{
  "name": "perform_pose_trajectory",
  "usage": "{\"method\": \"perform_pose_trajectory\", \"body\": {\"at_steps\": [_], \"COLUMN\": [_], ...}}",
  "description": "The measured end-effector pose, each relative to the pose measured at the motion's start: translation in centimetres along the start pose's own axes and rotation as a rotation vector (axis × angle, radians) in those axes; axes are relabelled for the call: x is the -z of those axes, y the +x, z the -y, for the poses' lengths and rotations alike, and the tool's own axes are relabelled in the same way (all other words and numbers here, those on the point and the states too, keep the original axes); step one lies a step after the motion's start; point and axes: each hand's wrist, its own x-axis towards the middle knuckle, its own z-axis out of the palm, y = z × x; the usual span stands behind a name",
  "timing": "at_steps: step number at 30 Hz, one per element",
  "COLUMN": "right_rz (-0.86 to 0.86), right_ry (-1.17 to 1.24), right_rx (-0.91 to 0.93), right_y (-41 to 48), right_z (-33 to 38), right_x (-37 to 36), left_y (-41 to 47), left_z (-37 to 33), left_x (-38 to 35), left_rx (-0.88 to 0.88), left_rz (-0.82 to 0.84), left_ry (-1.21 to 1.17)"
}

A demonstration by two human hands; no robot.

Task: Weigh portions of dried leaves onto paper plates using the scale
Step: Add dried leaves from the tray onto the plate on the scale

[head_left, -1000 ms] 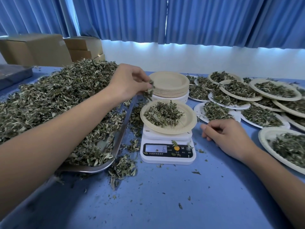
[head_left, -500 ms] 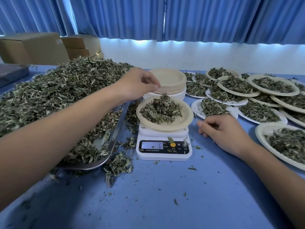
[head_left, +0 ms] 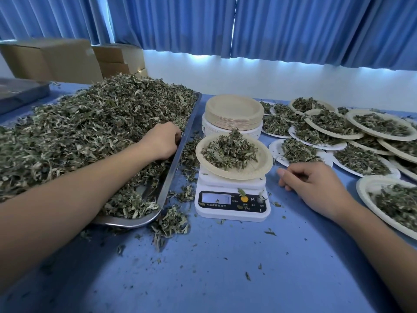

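On the scale (head_left: 230, 184) platform: one tan paper plate (head_left: 259, 164), level, carrying a mounded portion of dried leaves (head_left: 228, 150), peak toward the far side. Scale white, near table centre, display facing the person; reading too blurred to make out. A few leaf bits lying on the scale's button panel.

Just left of scale: long metal tray (head_left: 180, 154), heaped with the bulk leaf pile (head_left: 90, 132), deepest at the far end, thin at the near corner. Spilled leaves (head_left: 171, 222) on the table off the tray's near corner and between tray and scale.

Left grip (head_left: 161, 141): palm down in the pile at the tray's right rim, fingers curled under, tips buried in leaves; cannot tell whether anything is pinched.

Right grip (head_left: 311, 186): resting on the table just right of the scale, fingers loosely curled, holding nothing, apart from scale and plate.

Behind scale: stack of empty plates (head_left: 234, 111), tan over white. To the right: many filled plates (head_left: 381, 125), overlapping one another, out to the frame edge.

Blue table (head_left: 225, 267) flecked with leaf crumbs. Far left: a second metal tray (head_left: 20, 93) and cardboard boxes (head_left: 56, 59). Blue curtains (head_left: 293, 26) across the back wall.
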Motion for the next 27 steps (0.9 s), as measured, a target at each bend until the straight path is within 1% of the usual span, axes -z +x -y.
{"method": "perform_pose_trajectory", "body": {"at_steps": [5,7,9,10,12,13,15,18,20,22,24,27], "right_rz": [-0.003,-0.011,-0.017,-0.025,-0.06,-0.078,-0.107,-0.129,-0.125,-0.114,-0.118,-0.144], "right_ry": [0.026,0.046,0.07,0.091,0.17,0.223,0.334,0.477,0.547,0.601,0.652,0.731], "right_rx": [-0.005,-0.016,-0.029,-0.035,-0.057,-0.077,-0.117,-0.163,-0.2,-0.229,-0.26,-0.307], "right_y": [-0.1,-0.1,-0.1,-0.1,0.0,0.1,0.3,0.5,0.6,0.5,0.5,0.6], "right_z": [0.2,0.4,0.5,0.6,0.8,1.0,1.4,1.9,2.2,2.5,2.7,3.0], "right_x": [0.0,0.0,0.0,-0.1,-0.4,-0.7,-1.3,-1.9,-2.1,-2.2,-2.2,-2.0], "left_y": [-0.3,-0.5,-0.6,-0.7,-0.9,-1.0,-1.5,-2.2,-2.4,-2.5,-2.3,-2.2], "left_z": [0.1,-0.1,-0.8,-1.2,-2.2,-2.7,-3.4,-4.1,-4.3,-4.4,-4.5,-5.1], "left_x": [-0.2,-0.1,0.3,0.5,0.8,0.9,0.7,0.2,0.1,0.2,0.3,0.4], "left_rx": [0.013,-0.002,-0.039,-0.06,-0.109,-0.138,-0.188,-0.271,-0.305,-0.309,-0.301,-0.286], "left_rz": [-0.053,-0.184,-0.344,-0.398,-0.444,-0.429,-0.335,-0.204,-0.172,-0.144,-0.126,-0.142], "left_ry": [-0.052,-0.108,-0.24,-0.326,-0.448,-0.468,-0.461,-0.389,-0.314,-0.29,-0.329,-0.409]}}
